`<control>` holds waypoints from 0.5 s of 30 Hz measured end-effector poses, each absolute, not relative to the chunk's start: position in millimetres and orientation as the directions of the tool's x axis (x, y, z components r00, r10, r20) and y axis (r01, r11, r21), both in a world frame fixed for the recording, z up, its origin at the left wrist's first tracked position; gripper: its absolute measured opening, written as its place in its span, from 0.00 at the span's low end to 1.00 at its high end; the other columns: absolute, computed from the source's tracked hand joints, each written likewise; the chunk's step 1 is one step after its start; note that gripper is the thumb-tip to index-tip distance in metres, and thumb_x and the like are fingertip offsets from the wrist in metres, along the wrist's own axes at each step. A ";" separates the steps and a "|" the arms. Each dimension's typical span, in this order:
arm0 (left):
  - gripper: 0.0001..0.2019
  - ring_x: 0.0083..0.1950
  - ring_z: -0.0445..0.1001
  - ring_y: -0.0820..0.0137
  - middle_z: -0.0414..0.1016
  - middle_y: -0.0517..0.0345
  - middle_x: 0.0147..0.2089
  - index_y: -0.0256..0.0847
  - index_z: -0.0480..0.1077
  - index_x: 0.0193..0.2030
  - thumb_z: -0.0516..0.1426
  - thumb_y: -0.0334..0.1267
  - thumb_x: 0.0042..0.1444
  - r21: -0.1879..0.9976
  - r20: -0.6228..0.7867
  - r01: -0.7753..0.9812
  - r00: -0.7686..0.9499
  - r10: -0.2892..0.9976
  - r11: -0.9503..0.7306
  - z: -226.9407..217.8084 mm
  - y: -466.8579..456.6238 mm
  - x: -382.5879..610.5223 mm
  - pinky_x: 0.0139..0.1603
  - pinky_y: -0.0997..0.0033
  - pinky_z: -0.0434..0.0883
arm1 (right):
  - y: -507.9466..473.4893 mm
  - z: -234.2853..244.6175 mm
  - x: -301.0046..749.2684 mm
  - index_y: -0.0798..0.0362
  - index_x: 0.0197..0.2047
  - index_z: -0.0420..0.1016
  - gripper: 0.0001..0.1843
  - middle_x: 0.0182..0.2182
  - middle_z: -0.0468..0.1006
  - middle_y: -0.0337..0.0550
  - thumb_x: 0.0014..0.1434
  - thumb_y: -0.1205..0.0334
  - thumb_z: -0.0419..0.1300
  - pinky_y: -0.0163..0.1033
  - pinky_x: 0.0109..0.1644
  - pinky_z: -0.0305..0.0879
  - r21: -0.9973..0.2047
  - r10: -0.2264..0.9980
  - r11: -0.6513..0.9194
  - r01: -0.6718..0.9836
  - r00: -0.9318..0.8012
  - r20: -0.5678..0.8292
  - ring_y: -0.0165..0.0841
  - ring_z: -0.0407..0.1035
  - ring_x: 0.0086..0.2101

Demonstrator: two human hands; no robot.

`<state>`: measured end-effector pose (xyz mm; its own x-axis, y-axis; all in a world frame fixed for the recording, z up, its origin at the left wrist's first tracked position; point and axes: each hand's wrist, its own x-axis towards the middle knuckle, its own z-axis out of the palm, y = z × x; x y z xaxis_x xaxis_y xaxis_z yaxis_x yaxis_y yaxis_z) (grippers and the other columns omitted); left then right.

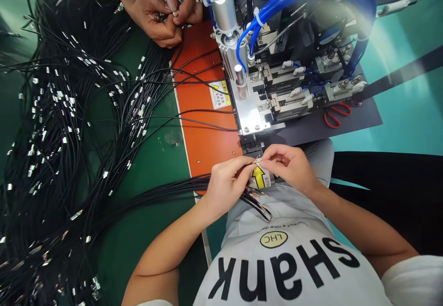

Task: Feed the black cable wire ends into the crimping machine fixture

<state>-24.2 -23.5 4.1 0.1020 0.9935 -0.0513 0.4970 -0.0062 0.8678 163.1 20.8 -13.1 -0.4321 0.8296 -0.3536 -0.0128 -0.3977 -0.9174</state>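
Observation:
My left hand is closed in a pinch on the thin wire ends of a black cable, just in front of the metal machine. Fingertips of my right hand meet the left at the same small, pale wire ends, also pinching them. Under my left hand runs a bundle of black cables; their stripped ends, with thin coloured wires, hang over my lap. A label with a yellow arrow sits right behind the wire ends. How the individual wires lie between my fingers is too small to tell.
A machine with a silver cylinder and blue air hoses stands ahead on an orange plate. Many black cables with shiny ends heap at left. Another person's hands work at the top. Red-handled scissors lie right.

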 end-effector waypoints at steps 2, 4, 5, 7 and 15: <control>0.05 0.30 0.76 0.75 0.81 0.59 0.34 0.41 0.77 0.42 0.59 0.35 0.62 0.870 -0.026 0.493 0.072 0.997 -0.013 3.1 -23.6 -23.4 0.35 0.76 0.72 | 17.6 -14.3 158.9 0.52 0.32 0.77 0.08 0.27 0.73 0.37 0.53 0.59 0.71 0.34 0.27 0.57 -0.932 0.850 -0.363 0.014 -0.405 -0.337 0.26 0.62 0.25; 0.05 0.30 0.76 0.76 0.81 0.59 0.35 0.40 0.77 0.42 0.60 0.34 0.62 0.869 0.016 0.494 0.040 0.999 -0.034 1.6 -23.3 -22.7 0.34 0.77 0.72 | 13.4 -15.8 155.1 0.52 0.31 0.77 0.08 0.29 0.75 0.38 0.53 0.60 0.71 0.34 0.29 0.59 -0.952 0.881 -0.303 0.039 -0.370 -0.296 0.26 0.63 0.26; 0.04 0.30 0.76 0.76 0.81 0.59 0.35 0.40 0.77 0.42 0.60 0.34 0.61 0.868 0.033 0.495 0.029 0.999 -0.043 0.7 -23.2 -22.6 0.33 0.77 0.72 | 11.6 -16.6 154.1 0.53 0.31 0.77 0.09 0.29 0.76 0.38 0.52 0.60 0.72 0.34 0.29 0.60 -0.957 0.889 -0.287 0.046 -0.358 -0.284 0.26 0.64 0.26; 0.05 0.30 0.76 0.76 0.81 0.60 0.36 0.41 0.77 0.42 0.60 0.33 0.61 0.869 0.044 0.492 0.021 0.999 -0.049 -1.0 -23.3 -22.7 0.34 0.78 0.73 | 9.8 -18.0 154.4 0.52 0.32 0.77 0.10 0.27 0.74 0.36 0.50 0.60 0.73 0.34 0.29 0.59 -0.949 0.882 -0.312 0.043 -0.357 -0.306 0.26 0.63 0.25; 0.06 0.35 0.77 0.73 0.81 0.56 0.39 0.41 0.77 0.44 0.60 0.33 0.61 0.876 0.048 0.477 0.048 0.998 -0.065 0.3 -25.4 -24.1 0.37 0.75 0.74 | 15.9 -13.6 159.3 0.53 0.34 0.77 0.10 0.29 0.74 0.38 0.56 0.56 0.69 0.34 0.28 0.59 -0.936 0.852 -0.350 -0.016 -0.421 -0.312 0.27 0.63 0.26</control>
<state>-24.1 -25.4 0.3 0.0480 0.9977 0.0484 0.4775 -0.0655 0.8762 159.3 15.9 -13.6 -0.4206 0.8520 -0.3118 -0.0156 -0.3504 -0.9365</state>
